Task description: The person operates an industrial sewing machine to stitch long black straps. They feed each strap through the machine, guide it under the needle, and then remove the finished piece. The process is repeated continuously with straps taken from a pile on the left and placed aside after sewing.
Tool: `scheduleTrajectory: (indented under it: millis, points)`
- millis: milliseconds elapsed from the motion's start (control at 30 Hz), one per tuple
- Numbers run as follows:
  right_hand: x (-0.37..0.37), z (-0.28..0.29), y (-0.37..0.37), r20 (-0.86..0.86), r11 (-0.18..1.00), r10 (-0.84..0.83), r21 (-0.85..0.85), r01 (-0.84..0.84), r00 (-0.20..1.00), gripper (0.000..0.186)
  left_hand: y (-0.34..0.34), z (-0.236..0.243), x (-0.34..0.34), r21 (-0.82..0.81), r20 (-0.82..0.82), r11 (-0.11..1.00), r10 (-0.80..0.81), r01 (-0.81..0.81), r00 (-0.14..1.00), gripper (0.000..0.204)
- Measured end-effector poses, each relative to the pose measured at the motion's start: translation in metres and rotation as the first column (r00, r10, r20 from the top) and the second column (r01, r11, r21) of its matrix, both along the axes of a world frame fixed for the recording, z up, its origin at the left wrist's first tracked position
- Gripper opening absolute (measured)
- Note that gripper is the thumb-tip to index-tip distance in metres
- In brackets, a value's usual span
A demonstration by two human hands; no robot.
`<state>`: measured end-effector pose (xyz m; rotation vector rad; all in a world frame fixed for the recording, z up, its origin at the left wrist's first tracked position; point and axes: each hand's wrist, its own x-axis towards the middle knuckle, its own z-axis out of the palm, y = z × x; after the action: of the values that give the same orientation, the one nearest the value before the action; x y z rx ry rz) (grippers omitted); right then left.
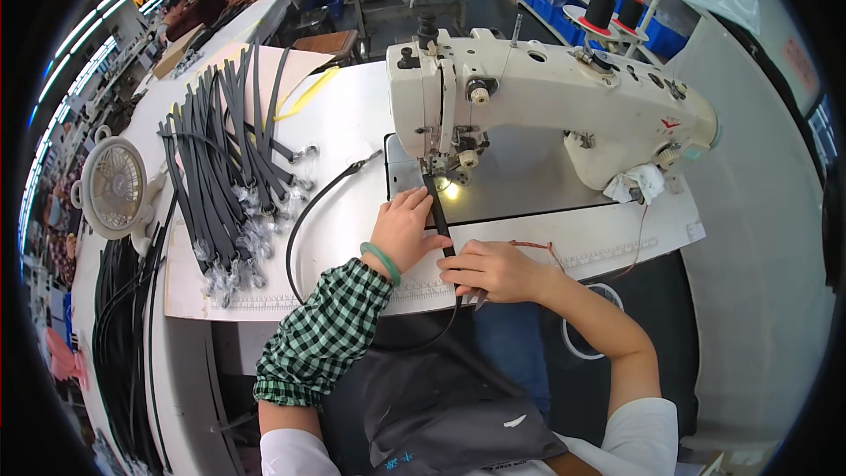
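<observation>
Black strap (441,216) runs from beneath the needle area toward the middle of the counter's near edge, as I see it on my remote view. Its counter (348,110) carries the sewing machine (538,79) across the right half and a bundle of dark straps (207,167) toward the left edge. Between them a black cord (290,251) curves down past the near edge; if it snagged there, I judge it could drag the work crooked.

My right hand (500,270) has its grip pinched on the strap at the near edge. My left hand (405,231) lies nearly flat, fingertips against the strap; I cannot tell whether its grip closes underneath. Fingers sliding forward could meet the needle, and uneven pulling could skew the stitching. Smallest, a pointed metal piece (481,301) under the right hand might scratch the strap if that wrist turned.
</observation>
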<state>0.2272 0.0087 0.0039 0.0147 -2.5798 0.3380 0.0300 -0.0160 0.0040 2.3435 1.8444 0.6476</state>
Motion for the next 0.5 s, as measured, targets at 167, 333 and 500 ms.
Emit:
scheduleTrajectory:
  millis: [167,333,500]
  points:
    - [0.000,-0.002,0.002,-0.021,0.999,-0.026,-0.021,0.025,0.999,0.023,0.006,0.001,-0.003,-0.007,-0.029,1.000,-0.015,0.015,0.999,0.062]
    - [-0.005,0.006,-0.001,0.003,0.998,-0.046,-0.048,0.047,0.999,0.025,0.012,0.000,-0.011,0.029,-0.004,0.999,-0.030,0.030,1.000,0.050]
    - [-0.001,0.003,0.002,0.013,0.992,-0.101,-0.070,0.102,0.995,0.027,-0.039,0.032,0.004,0.002,-0.220,0.999,0.041,-0.042,0.975,0.031]
